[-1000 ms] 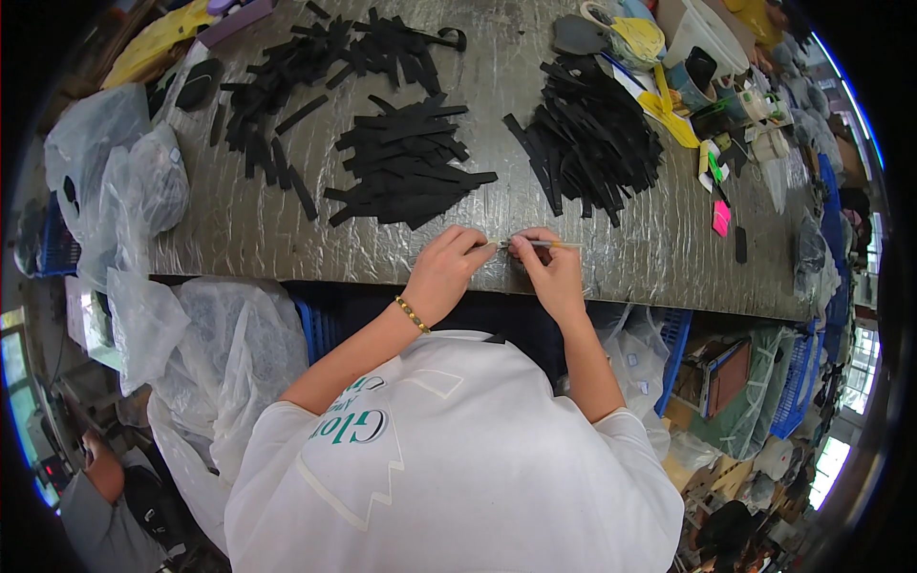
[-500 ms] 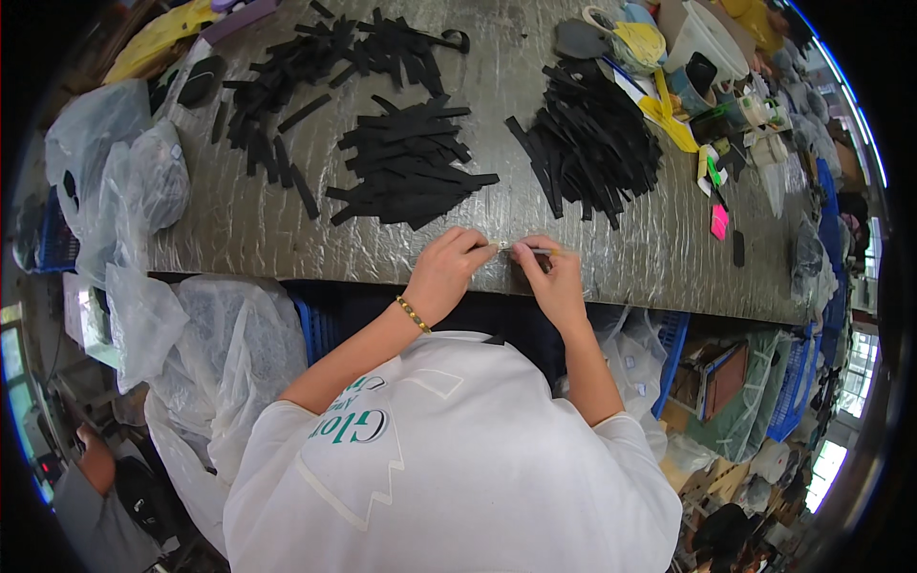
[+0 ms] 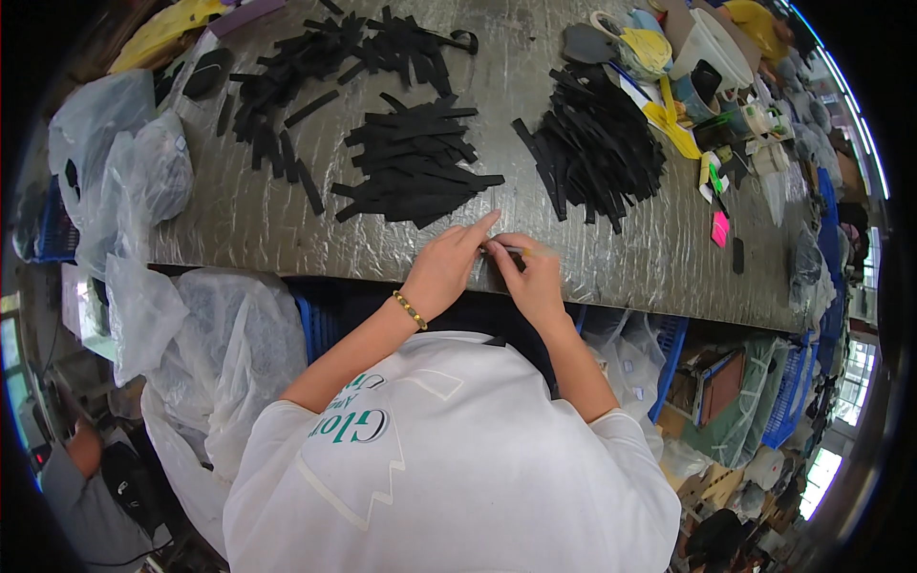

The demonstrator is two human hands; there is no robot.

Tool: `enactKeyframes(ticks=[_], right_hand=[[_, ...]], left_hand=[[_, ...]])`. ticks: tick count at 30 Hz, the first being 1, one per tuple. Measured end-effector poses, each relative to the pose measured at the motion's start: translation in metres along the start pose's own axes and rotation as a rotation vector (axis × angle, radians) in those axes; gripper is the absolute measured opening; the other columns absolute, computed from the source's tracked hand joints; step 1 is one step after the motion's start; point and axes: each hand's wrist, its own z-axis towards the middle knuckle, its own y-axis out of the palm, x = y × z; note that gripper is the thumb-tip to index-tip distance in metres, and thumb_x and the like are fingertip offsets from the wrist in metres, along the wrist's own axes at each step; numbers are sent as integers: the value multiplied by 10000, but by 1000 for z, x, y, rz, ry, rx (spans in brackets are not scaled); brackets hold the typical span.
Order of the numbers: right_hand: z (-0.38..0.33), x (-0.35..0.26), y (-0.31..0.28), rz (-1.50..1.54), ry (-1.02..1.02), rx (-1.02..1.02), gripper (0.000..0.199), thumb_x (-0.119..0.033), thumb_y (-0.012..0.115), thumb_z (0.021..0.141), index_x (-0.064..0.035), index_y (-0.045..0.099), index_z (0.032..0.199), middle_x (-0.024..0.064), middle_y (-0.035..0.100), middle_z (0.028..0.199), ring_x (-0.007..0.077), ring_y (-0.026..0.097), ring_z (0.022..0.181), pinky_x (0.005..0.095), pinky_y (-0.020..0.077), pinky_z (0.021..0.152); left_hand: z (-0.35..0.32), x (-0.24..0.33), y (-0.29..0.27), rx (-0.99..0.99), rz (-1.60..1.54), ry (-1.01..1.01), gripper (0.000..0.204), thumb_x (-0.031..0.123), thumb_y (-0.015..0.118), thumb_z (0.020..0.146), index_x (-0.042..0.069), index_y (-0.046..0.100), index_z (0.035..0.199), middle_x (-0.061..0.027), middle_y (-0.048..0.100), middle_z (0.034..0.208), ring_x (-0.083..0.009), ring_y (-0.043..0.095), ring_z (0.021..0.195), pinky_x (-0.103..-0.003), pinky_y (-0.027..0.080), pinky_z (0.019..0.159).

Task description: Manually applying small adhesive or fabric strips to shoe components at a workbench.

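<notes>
Both my hands meet over the near edge of the table. Pinched in my right hand (image 3: 531,275) is a thin pen-like stick (image 3: 516,250), pointing off to the right. My left hand (image 3: 443,265) touches the right fingertips; its index finger stretches forward while thumb and other fingers close together. Whatever small thing they hold is hidden. Just beyond the left hand lies a pile of flat black strips (image 3: 411,158). A second heap of black strips (image 3: 604,143) is farther to the right, and more loose strips (image 3: 296,86) are scattered at the far left.
The grey, film-covered table (image 3: 248,229) runs across. Clear plastic bags (image 3: 124,162) crowd its left side. At the right are a white tub (image 3: 712,48), yellow strips (image 3: 673,124) and a pink tag (image 3: 720,227). Below the edge sit blue crates (image 3: 671,353).
Both hands have shifted slightly left, closer together. My left index finger has straightened forward, and the small pale bit between the fingertips is now covered.
</notes>
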Motion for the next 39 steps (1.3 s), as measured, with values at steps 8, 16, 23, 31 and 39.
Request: enactKeyframes(ticks=[8, 16, 23, 31, 39], right_hand=[[3, 8, -26, -244, -210, -150, 188, 27, 628, 892, 20, 581, 1074, 166, 561, 1126, 351, 581, 1026, 377, 476, 891], [11, 4, -27, -265, -275, -193, 269, 8, 687, 844, -14, 581, 1091, 142, 542, 1188, 348, 563, 1071, 391, 468, 912], [-1, 11, -24, -377, -344, -132, 276, -95, 720, 855, -43, 656, 1118, 119, 591, 1148, 325, 574, 1037, 413, 467, 886], [26, 12, -34, -431, -285, 86, 247, -128, 740, 840, -38, 690, 1065, 126, 630, 1066, 334, 597, 984, 410, 477, 839], [35, -6, -5, 632, 326, -231, 192, -159, 690, 953, 11, 703, 1041, 36, 668, 856, 70, 497, 681, 227, 398, 620]], left_hand=[[-1, 4, -3, 68, -45, 48, 410, -36, 574, 876, 62, 567, 1273, -107, 678, 1014, -321, 630, 972, -428, 521, 827], [-7, 4, -14, 160, 36, 153, 170, 48, 655, 861, 38, 646, 1031, -105, 654, 1045, -316, 610, 1000, -415, 510, 856], [-19, -6, -43, 320, -18, -9, 148, 25, 706, 822, 26, 657, 962, -119, 665, 981, -316, 626, 947, -386, 509, 815], [-26, -11, -57, 417, -138, -170, 160, 19, 725, 816, 24, 663, 964, -104, 674, 969, -287, 648, 879, -354, 518, 765], [-19, -4, -31, 288, -513, -136, 138, -19, 717, 853, 14, 651, 969, -73, 679, 998, -157, 660, 935, -275, 529, 817]])
